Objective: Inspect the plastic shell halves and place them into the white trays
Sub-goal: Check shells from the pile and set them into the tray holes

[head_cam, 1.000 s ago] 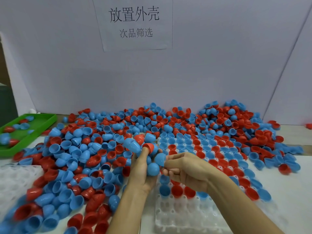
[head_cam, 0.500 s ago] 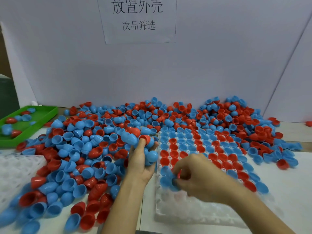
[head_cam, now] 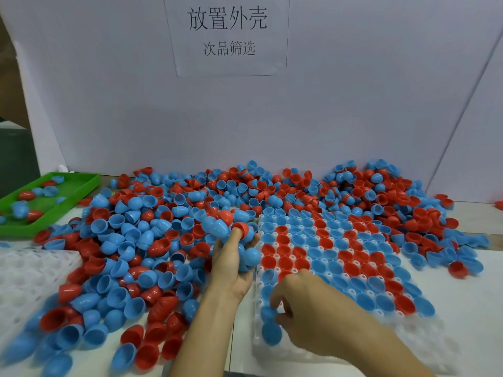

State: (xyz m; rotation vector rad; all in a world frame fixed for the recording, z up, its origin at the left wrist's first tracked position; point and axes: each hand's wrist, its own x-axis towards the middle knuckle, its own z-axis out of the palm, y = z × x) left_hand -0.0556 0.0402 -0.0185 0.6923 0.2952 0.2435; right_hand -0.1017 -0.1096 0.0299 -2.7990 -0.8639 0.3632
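left hand around several shells; right hand pinching blue shell over tray

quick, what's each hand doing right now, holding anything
Left hand: holds a bunch of shell halves, blue and red.
Right hand: fingers pinch a blue shell half at the white tray.

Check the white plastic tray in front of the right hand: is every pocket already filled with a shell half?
No: the white plastic tray has bare pockets along its near edge, beyond the right hand.
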